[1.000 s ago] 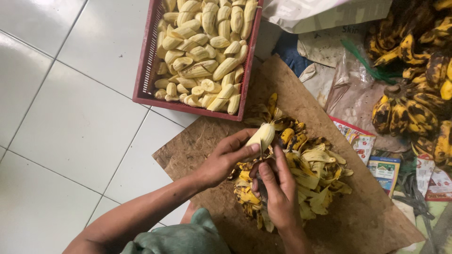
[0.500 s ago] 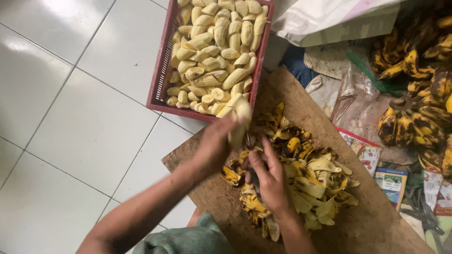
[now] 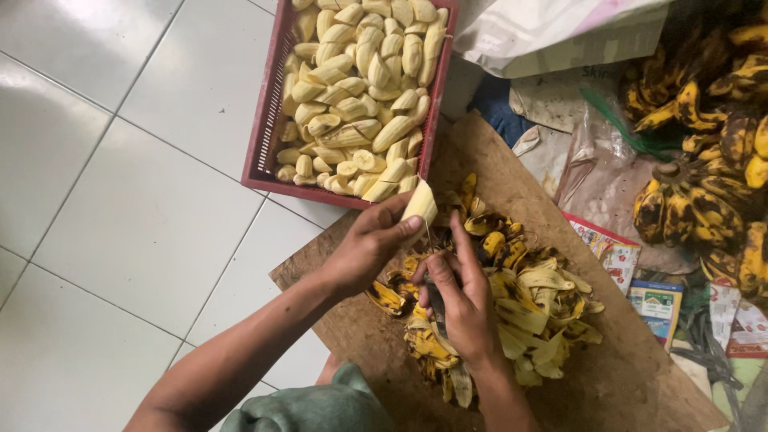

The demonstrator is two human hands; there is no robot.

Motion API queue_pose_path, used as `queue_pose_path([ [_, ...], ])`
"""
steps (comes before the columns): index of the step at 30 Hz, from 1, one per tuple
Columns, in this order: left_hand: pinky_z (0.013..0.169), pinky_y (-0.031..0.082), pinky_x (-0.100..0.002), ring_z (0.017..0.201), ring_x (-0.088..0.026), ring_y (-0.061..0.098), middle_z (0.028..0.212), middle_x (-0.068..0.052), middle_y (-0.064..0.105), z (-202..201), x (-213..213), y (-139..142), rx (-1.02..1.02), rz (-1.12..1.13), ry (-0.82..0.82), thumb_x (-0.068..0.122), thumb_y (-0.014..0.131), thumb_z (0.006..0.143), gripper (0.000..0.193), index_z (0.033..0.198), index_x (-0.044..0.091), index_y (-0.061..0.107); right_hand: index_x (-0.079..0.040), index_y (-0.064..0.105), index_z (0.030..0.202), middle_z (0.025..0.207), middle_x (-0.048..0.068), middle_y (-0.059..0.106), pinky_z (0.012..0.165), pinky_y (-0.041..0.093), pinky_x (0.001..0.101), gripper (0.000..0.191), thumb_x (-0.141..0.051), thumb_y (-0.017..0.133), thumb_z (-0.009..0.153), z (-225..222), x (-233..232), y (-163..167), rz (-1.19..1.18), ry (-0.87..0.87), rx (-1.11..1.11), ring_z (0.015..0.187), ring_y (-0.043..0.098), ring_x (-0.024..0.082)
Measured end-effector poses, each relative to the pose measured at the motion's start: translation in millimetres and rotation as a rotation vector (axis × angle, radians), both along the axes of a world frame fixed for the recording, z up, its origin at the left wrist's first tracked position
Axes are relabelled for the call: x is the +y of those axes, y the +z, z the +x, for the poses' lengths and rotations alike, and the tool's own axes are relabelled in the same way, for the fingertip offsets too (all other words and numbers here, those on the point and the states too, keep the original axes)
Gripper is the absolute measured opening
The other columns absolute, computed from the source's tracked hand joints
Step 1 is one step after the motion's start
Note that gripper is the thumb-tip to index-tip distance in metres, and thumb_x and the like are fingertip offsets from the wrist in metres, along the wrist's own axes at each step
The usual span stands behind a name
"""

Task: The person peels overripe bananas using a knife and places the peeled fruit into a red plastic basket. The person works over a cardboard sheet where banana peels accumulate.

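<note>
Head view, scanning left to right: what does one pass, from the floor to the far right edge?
White floor tiles → red basket of peeled bananas → left hand holding a peeled banana → right hand → pile of peels → unpeeled spotted bananas.

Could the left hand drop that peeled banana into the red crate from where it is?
Probably yes. The left hand holds the peeled banana just beside the near rim of the red crate, and nothing lies between them. The crate is heaped with peeled bananas but open-topped.

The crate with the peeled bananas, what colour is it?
Dark red crate, seen in the head view.
</note>
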State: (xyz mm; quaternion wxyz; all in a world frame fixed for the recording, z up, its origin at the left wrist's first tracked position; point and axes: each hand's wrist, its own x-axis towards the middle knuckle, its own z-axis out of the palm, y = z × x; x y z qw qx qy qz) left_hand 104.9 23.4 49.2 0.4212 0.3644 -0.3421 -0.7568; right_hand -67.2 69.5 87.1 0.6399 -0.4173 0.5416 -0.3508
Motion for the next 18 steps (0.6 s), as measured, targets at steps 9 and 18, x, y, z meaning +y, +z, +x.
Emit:
queue_pose_path([
  [9,0.090,0.055,-0.030,0.110,-0.015,0.063,0.119,-0.008,0.066,3.4,9.5,4.2,0.110,-0.004,-0.065,0.028,0.057,0.106,0.051,0.147,-0.002,0.051,-0.015,0.024,0.165,0.081,0.002,0.059,0.051,0.044,0.0226,0.072,-0.031,0.055,0.102,7.7,1.4,0.4,0.010,0.015,-0.017,0.060,0.053,0.007],
  [18,0.085,0.057,-0.038,0.101,-0.024,0.067,0.114,-0.014,0.069,-0.4,13.8,0.7,0.124,0.307,0.134,0.031,0.063,0.097,0.057,0.144,0.000,0.052,-0.017,0.025,0.164,0.075,0.001,0.058,0.045,0.043,0.0224,0.072,-0.033,0.054,0.101,9.9,-6.2,-25.5,0.121,0.073,-0.036,0.055,0.053,0.007],
])
